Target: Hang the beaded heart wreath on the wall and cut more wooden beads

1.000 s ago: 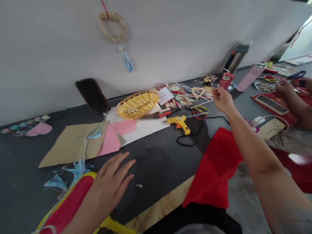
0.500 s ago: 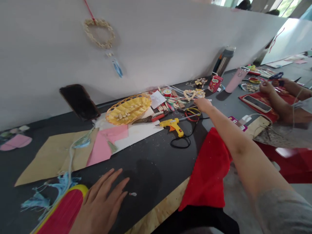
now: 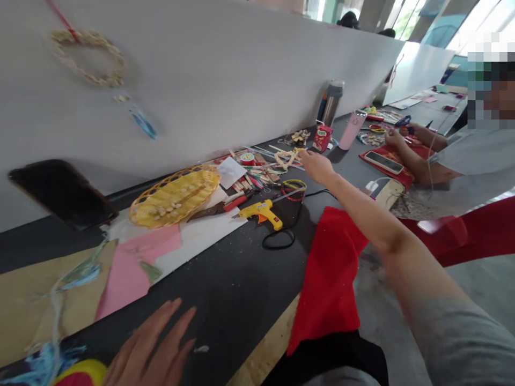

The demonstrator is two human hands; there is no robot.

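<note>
And the view swings right along the worktop [image 3: 225, 300], bringing more of the co-worker [image 3: 478, 158] into frame than half a second ago! The left hand [image 3: 148, 348] now drops lower, cut off at the bottom, fingers loosely spread, gripping nothing. Out at full reach, the right hand [image 3: 319, 167] has its fingertips bunched beside the heart-shaped ring [image 3: 278, 157], which lies on the worktop among thin sticks; whether they're grasping it, I can't tell. Over to the containers: the yellow basket [image 3: 155, 201] is the broadest, then the steel flask [image 3: 332, 103], the pink bottle [image 3: 353, 130] and the red carton [image 3: 322, 138] with its straw, contents hidden; inside the basket, a cluster of small pale pieces [image 3: 172, 207].
</note>
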